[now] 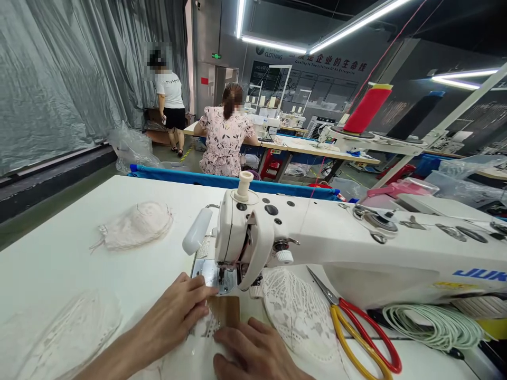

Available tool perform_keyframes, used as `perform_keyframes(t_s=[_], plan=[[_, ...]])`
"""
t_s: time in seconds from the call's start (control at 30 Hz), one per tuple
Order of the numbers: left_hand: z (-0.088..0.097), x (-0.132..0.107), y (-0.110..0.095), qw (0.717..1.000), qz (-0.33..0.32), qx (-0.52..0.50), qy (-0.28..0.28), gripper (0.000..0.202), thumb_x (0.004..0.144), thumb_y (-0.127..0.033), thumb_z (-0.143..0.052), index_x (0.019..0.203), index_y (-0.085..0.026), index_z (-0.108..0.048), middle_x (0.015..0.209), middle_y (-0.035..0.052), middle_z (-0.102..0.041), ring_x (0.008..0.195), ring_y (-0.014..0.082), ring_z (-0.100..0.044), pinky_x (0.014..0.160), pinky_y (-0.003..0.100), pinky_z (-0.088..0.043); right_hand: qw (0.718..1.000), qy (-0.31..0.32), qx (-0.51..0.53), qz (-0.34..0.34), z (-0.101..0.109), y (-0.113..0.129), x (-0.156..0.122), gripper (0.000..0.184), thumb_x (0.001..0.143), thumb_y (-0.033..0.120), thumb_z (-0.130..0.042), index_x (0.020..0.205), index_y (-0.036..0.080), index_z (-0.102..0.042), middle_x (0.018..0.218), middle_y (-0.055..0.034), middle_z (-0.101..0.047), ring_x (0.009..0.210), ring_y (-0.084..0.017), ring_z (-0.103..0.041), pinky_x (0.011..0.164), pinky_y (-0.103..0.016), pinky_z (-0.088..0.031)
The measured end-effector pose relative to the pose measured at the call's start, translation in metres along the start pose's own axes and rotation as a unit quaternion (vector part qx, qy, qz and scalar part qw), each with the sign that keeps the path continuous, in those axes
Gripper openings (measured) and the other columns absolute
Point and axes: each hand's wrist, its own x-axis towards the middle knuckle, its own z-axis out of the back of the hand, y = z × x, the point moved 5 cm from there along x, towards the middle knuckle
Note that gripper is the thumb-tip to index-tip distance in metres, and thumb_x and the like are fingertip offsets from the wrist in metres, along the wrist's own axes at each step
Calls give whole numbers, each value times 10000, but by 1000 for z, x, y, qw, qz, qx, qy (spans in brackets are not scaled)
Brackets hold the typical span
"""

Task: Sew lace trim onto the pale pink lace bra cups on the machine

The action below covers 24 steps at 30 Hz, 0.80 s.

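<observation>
My left hand (184,306) is just left of the presser foot (222,275). Its fingers are curled, with thumb and forefinger closed on white lace fabric (209,324) in front of the metal needle plate (206,268). Low in the view, my right hand (257,351) rests on the same fabric, thumb and fingers apart. A flat brown piece (227,310) lies between the hands, touching the plate's near edge. Over them stands the head of a white sewing machine (237,227). The needle tip is too small to make out.
Scissors (336,302) with red and yellow handles lie right, beside a lace piece (297,311) and a pale green cord coil (431,324). White fabric pieces (138,224) lie left. Thread cones (368,108) stand behind. Two people (227,137) are beyond the table.
</observation>
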Motion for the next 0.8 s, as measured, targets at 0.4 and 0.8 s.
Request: perform_keyframes(t_s=[0.4,0.8], plan=[[5,4,-1,997,-12,64,-40,263,951,-157,-349,1163,-255,-470,983,24,-523,802,200,-454,706,334,-401,998,-35,-43,2,2,1,3,112,873,138,-482,832,200,-566,948,3,-686,589,-108,-535,488,-244,-339],[-10,-20,-27,944,-110,309,-20,301,767,4,-482,995,-187,-532,985,52,-609,836,215,-575,678,328,-397,994,-82,-22,-74,-12,-1,-3,109,889,199,-466,910,169,-568,702,3,-661,484,-104,-537,478,-254,-381]])
